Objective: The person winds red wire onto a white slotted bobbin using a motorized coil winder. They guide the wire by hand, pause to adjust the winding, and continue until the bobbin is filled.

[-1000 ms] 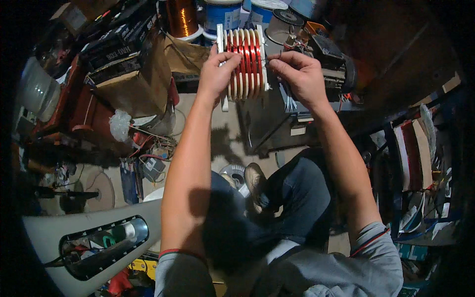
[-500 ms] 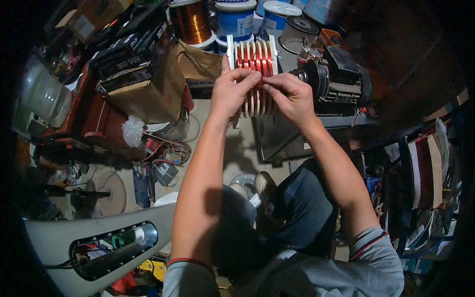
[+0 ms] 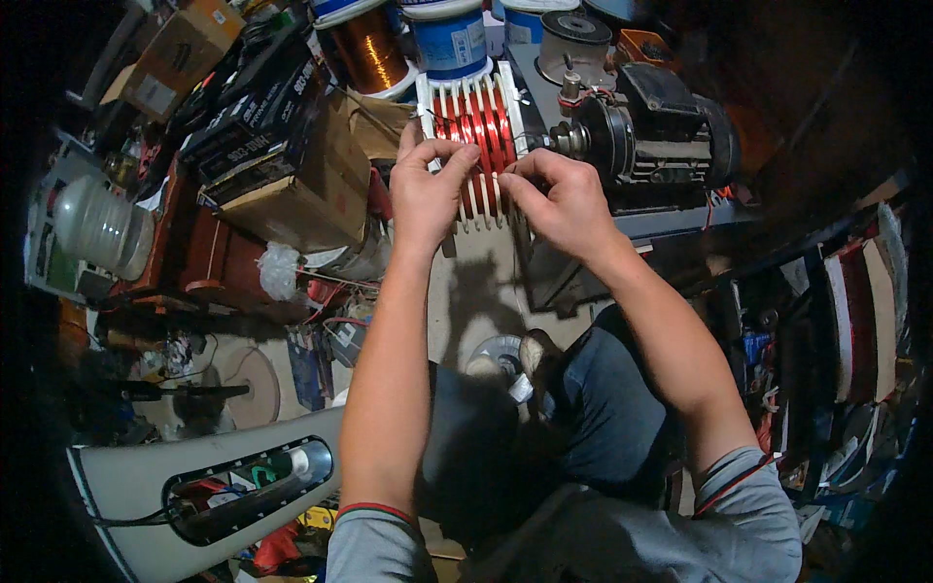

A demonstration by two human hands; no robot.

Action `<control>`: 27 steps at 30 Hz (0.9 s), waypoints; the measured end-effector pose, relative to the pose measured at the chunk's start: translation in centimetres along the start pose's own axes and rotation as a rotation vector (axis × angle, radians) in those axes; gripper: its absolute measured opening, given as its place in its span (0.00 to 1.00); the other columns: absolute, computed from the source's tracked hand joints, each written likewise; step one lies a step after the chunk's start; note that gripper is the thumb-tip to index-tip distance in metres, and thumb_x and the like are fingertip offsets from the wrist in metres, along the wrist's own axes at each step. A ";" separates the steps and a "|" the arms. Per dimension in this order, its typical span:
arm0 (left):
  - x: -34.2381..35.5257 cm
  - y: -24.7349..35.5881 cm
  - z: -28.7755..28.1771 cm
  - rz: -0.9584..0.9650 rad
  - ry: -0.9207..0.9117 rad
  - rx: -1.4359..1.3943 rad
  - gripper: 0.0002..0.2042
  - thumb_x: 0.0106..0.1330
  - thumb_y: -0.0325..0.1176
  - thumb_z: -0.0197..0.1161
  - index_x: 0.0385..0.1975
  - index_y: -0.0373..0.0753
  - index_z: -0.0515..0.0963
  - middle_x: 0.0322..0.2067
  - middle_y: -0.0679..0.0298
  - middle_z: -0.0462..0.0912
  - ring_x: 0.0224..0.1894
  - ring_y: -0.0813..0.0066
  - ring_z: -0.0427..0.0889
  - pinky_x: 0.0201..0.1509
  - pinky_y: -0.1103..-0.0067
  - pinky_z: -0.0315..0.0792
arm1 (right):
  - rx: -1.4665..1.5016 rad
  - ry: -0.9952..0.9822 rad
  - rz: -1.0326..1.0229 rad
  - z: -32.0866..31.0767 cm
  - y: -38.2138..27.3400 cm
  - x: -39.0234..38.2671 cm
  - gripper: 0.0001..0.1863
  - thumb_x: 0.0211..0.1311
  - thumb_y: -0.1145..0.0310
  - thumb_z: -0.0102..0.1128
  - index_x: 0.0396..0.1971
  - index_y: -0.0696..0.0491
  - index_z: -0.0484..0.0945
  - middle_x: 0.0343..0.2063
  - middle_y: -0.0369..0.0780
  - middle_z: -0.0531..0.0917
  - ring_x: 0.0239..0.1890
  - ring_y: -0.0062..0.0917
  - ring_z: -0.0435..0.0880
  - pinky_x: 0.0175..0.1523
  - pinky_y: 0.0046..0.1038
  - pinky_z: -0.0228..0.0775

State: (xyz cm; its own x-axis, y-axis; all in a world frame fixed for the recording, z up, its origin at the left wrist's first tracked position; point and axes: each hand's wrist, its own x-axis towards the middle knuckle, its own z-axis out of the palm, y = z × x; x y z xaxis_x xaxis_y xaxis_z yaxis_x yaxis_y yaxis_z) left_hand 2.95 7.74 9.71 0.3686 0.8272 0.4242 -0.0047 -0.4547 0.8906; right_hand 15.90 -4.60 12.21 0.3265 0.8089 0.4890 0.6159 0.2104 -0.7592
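A coil winding former [image 3: 499, 105] with several pale discs stands in front of both hands. Red-copper wire coils [image 3: 475, 129] fill the slots between its discs. My left hand [image 3: 428, 189] is at its left side, thumb and forefinger pressed together over the front of the coils, another finger raised along the left end plate. My right hand [image 3: 564, 204] pinches at the right-hand slots, a little lower and apart from the left fingertips. Whatever thin thing either pinch holds is too small to make out. An electric motor [image 3: 671, 146] sits to the right, its shaft end near the former.
A dark metal bench [image 3: 671, 222] carries the motor and a grey spool [image 3: 573, 49]. Behind are a copper wire spool [image 3: 367, 53] and a blue bucket [image 3: 449, 44]. Stacked boxes [image 3: 292, 204] stand left; a pale slotted panel [image 3: 126, 481] lies lower left.
The view has shifted, so the former appears farther left. My fingertips, nearly touching before, are now apart; the right hand sits lower against the former, and more red coil shows between them.
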 end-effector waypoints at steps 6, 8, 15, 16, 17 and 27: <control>-0.1 0.4 0.8 0.057 0.022 0.117 0.12 0.55 0.38 0.69 0.29 0.34 0.82 0.58 0.37 0.66 0.63 0.54 0.65 0.64 0.74 0.59 | 0.018 0.089 -0.012 0.4 -0.2 0.0 0.11 0.54 0.66 0.62 0.25 0.60 0.80 0.20 0.47 0.81 0.22 0.34 0.82 0.29 0.31 0.72; 0.1 0.4 0.5 -0.045 0.036 0.067 0.13 0.57 0.40 0.67 0.30 0.35 0.81 0.53 0.40 0.71 0.58 0.56 0.70 0.60 0.74 0.63 | 0.030 0.099 0.055 0.0 -0.1 0.2 0.11 0.55 0.66 0.61 0.25 0.60 0.80 0.18 0.47 0.80 0.20 0.33 0.81 0.28 0.31 0.71; 0.5 0.8 0.5 -0.107 0.122 0.193 0.17 0.63 0.44 0.60 0.34 0.33 0.74 0.31 0.53 0.79 0.31 0.63 0.76 0.40 0.71 0.70 | -0.066 0.094 0.080 -0.5 0.2 0.4 0.13 0.53 0.64 0.62 0.23 0.61 0.79 0.16 0.49 0.79 0.18 0.34 0.80 0.27 0.31 0.70; 0.6 0.7 0.5 -0.077 0.160 0.227 0.18 0.63 0.45 0.60 0.34 0.33 0.74 0.30 0.53 0.79 0.31 0.63 0.77 0.40 0.71 0.70 | -0.084 0.080 0.070 -0.5 0.1 0.4 0.14 0.53 0.64 0.61 0.23 0.62 0.79 0.16 0.50 0.78 0.19 0.36 0.81 0.27 0.32 0.70; 0.7 1.0 0.3 -0.199 0.113 0.238 0.20 0.62 0.47 0.60 0.34 0.32 0.74 0.31 0.53 0.79 0.32 0.63 0.77 0.41 0.72 0.70 | -0.103 0.066 0.059 -0.6 0.1 0.5 0.14 0.53 0.64 0.61 0.23 0.62 0.79 0.16 0.50 0.78 0.19 0.38 0.81 0.28 0.33 0.71; 2.9 1.2 -0.5 -0.583 -0.216 -0.196 0.28 0.69 0.53 0.48 0.38 0.27 0.78 0.34 0.55 0.82 0.35 0.71 0.78 0.43 0.76 0.70 | -0.338 -0.102 0.221 -0.1 -1.0 4.2 0.18 0.48 0.59 0.60 0.21 0.63 0.79 0.17 0.49 0.79 0.23 0.35 0.82 0.33 0.32 0.73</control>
State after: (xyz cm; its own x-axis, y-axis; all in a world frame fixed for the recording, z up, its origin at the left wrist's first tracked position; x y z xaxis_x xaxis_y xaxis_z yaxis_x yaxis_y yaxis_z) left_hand 3.56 9.75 12.03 0.5402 0.8258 -0.1619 0.0902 0.1345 0.9868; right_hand 16.76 -1.45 15.05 0.4154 0.8681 0.2719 0.7452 -0.1533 -0.6490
